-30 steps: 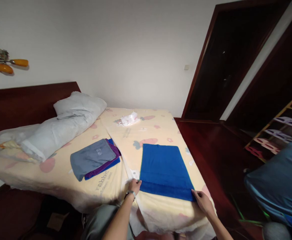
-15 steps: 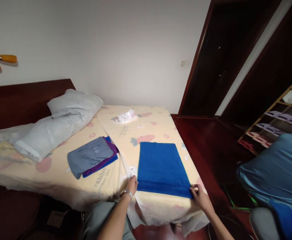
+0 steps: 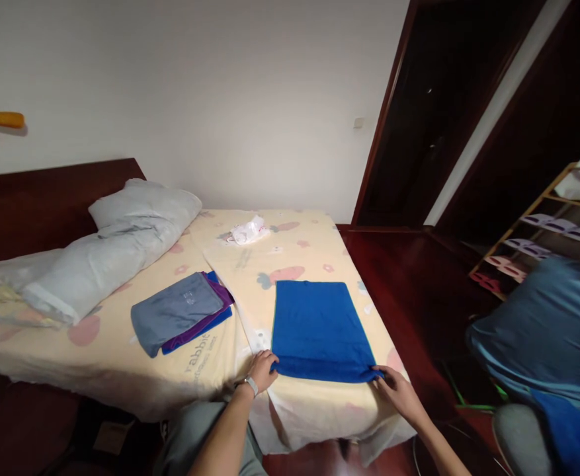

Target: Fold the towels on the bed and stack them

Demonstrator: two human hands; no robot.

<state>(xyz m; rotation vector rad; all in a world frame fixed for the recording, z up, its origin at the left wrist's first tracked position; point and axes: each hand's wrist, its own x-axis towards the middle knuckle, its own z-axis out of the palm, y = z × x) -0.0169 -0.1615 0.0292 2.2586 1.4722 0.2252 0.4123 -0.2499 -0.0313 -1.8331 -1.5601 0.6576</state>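
Note:
A blue cloth (image 3: 317,324) lies spread near the front right corner of the bed, its near edge slightly lifted and turned up. My left hand (image 3: 262,371), with a watch on the wrist, pinches the near left corner. At the near right corner, my right hand (image 3: 393,389) grips the cloth between thumb and fingers. To the left rests a stack of folded cloths, with a grey cloth (image 3: 178,311) on top, a purple cloth (image 3: 190,335) beneath it and blue at the bottom.
A grey quilt (image 3: 116,258) is heaped by the dark headboard (image 3: 46,198). Near the wall sits a crumpled white plastic bag (image 3: 248,231). On the right stand a shoe rack (image 3: 542,198) with slippers and a chair draped in blue fabric (image 3: 542,330).
Both hands have raised and turned up the near edge of the blue cloth, moving it slightly away from me. The flat strip along that edge is now bunched. The view has shifted slightly.

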